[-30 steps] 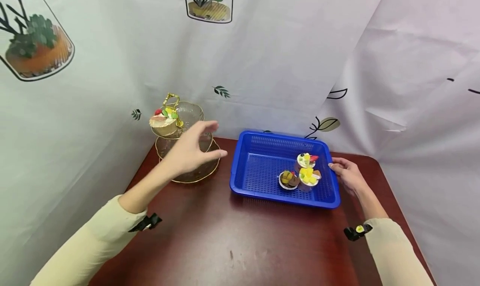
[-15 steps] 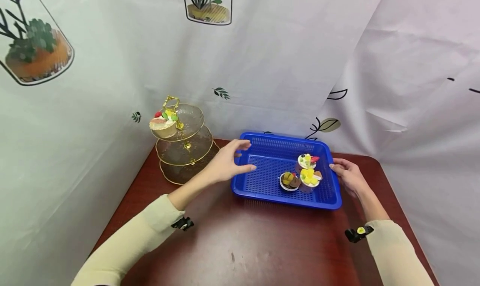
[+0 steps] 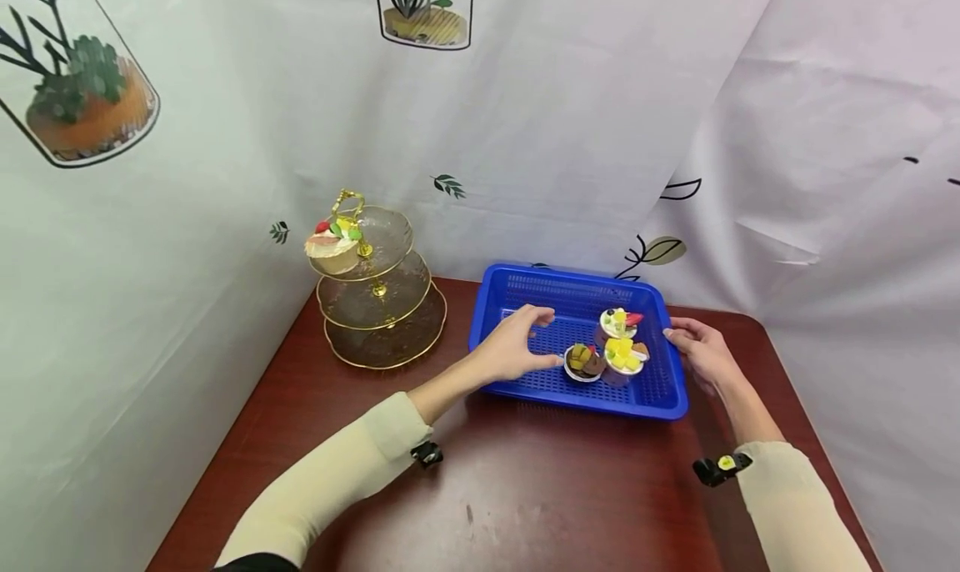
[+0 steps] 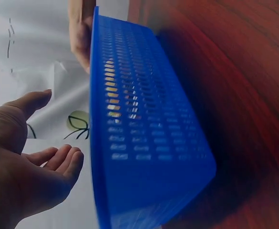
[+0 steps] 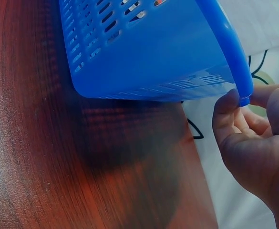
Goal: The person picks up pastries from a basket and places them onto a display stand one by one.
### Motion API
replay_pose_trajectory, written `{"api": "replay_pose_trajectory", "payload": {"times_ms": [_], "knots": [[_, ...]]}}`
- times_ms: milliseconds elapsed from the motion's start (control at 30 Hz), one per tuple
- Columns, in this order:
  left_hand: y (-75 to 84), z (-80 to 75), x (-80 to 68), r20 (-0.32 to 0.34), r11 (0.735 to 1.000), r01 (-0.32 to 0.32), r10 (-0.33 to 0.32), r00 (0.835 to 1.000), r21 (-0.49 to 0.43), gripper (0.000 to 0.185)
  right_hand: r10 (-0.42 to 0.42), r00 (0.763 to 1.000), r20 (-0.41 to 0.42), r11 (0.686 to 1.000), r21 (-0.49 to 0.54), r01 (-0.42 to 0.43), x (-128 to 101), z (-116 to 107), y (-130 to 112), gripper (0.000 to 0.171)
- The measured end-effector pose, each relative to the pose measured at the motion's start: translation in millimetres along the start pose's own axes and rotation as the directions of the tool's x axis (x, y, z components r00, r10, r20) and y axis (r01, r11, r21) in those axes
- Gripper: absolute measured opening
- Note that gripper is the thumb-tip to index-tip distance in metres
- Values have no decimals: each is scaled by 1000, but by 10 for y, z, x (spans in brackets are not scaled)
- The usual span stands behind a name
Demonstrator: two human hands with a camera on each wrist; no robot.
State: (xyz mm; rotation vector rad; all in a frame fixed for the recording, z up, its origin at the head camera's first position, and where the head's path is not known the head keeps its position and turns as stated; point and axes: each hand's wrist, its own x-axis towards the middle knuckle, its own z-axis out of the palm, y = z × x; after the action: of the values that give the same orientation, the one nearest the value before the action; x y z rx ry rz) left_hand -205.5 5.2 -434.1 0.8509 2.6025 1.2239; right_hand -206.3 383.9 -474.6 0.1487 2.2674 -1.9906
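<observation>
Sitting in the front middle of the blue basket, a small chocolate cake touches or nearly touches a yellow-topped cake on its right; a strawberry-topped cake is just behind that one. Over the basket's left half reaches the left hand, grasping nothing, thumb and fingers parted (its thumb tip looks just beside the chocolate cake from the head, though the left wrist view shows the hand above the rim). At the basket's right side, the right hand pinches the rim between thumb and fingers. Left of the basket stands a gold-edged three-tier stand, a fruit-topped cake on its top tier. Beneath the basket spreads a reddish-brown table; behind it hangs a white printed backdrop.
</observation>
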Motion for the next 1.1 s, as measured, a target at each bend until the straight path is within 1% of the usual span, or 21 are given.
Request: {"api": "replay_pose_trajectory", "payload": {"times_ms": [167,367,567,900,1000,1100], "knots": [[20,185,128,27,999,1,-2,1000,32,75,-8,1000,-1,1000,11,8,-7,-15,3,57],[31,394,249,60,996,42,-47,997,78,76,4,1000,-4,1000,-7,-4,4,-2,-1,59],[9,565,345,86,990,75,-85,993,117,82,13,1000,-5,1000,22,-13,13,-4,10,58],[-20,691,442,92,975,108,-128,988,193,85,18,1000,-8,999,46,-17,11,15,4,58],[-20,715,458,92,968,133,-155,984,211,84,12,1000,-9,999,36,-11,1,24,-2,59],[-15,727,483,100,965,134,-160,982,224,83,6,1000,-15,1000,30,-5,-7,26,-3,59]]}}
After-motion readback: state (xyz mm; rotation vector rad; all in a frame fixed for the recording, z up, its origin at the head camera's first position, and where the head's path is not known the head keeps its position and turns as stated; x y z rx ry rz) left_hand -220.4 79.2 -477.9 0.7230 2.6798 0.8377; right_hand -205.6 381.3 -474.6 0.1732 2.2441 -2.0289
